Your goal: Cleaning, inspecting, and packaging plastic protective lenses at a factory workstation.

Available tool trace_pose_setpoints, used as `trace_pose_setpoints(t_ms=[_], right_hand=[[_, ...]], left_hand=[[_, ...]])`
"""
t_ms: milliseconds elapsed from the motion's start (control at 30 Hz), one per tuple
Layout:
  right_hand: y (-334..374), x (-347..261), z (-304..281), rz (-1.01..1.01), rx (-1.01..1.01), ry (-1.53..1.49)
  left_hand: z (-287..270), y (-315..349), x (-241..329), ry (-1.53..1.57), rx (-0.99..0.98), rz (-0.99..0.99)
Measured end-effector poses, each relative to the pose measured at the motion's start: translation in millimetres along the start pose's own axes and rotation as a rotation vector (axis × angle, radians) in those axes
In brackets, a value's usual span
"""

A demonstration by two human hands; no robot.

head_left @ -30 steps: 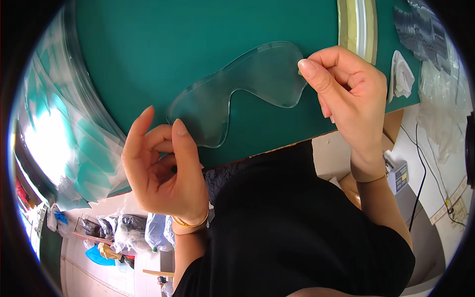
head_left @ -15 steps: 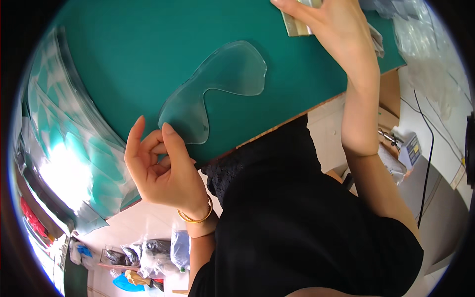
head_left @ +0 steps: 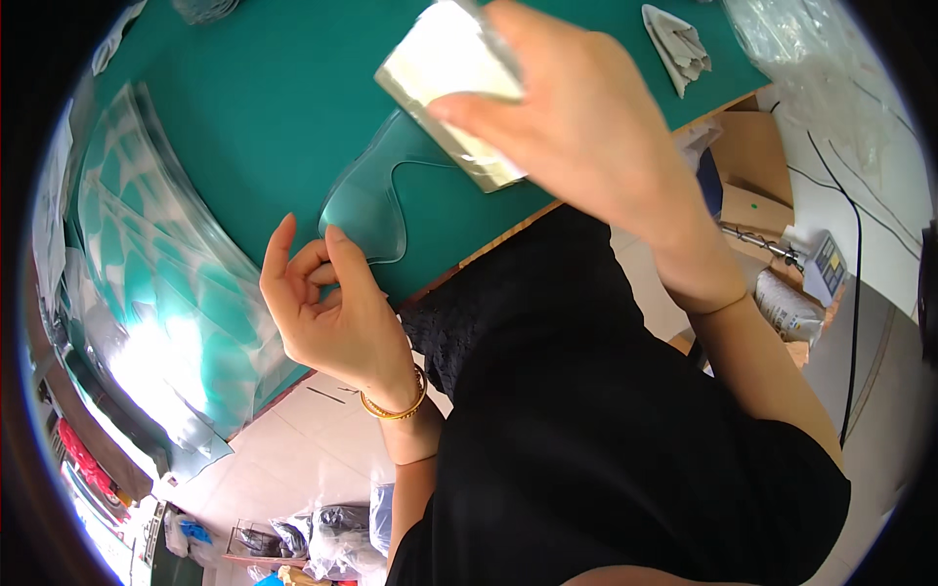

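Observation:
A clear goggle lens (head_left: 363,200) lies on the green table top. My left hand (head_left: 327,298), with a gold bangle at its wrist, is at the lens's near left end. Its thumb tip is on the lens edge, the middle fingers are curled and one finger sticks up. My right hand (head_left: 576,122) grips a pale yellow and white block (head_left: 445,83) with a shiny face. That block is over the far right part of the lens and hides it; whether they touch I cannot tell.
Stacked clear plastic sheets (head_left: 156,264) cover the table's left side, with bright glare on them. A folded grey cloth (head_left: 676,49) is near the right edge. Beyond it are clear plastic bags (head_left: 801,59) and a black cable (head_left: 855,293). Bagged items (head_left: 342,542) stand at lower left.
My right hand has brought the block leftward and nearer, from the far right of the table to over the lens. The grey cloth is now uncovered. My left hand keeps its place at the lens.

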State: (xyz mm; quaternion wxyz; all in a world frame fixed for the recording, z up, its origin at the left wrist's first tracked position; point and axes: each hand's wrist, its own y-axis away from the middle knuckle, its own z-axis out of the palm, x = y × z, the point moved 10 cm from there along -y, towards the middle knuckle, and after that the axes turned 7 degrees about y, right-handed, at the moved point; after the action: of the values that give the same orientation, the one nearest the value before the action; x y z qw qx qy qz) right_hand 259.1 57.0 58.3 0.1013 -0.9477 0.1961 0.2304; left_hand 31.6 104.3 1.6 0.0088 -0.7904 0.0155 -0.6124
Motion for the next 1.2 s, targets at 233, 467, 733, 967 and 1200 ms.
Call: trace_pose_setpoints(t_ms=[233,467,733,967,1200], right_hand=[[-10,-7,-1,-0.009,-0.07,0.197],[-14,23,-23,0.091,-0.088,0.185],[-10,16,20,0.026,-0.149,-0.051],[-13,13,29,0.04,-0.173,-0.101],[-14,7,32,-0.022,-0.138,-0.072]], left_hand=[[-2,0,4,-0.029,0.004,0.006],[1,-1,5,-0.045,-0.013,0.037],[3,-1,6,-0.049,-0.07,-0.006],[15,-5,34,0.106,-0.215,0.023],[10,-8,41,0.305,-0.211,0.021]])
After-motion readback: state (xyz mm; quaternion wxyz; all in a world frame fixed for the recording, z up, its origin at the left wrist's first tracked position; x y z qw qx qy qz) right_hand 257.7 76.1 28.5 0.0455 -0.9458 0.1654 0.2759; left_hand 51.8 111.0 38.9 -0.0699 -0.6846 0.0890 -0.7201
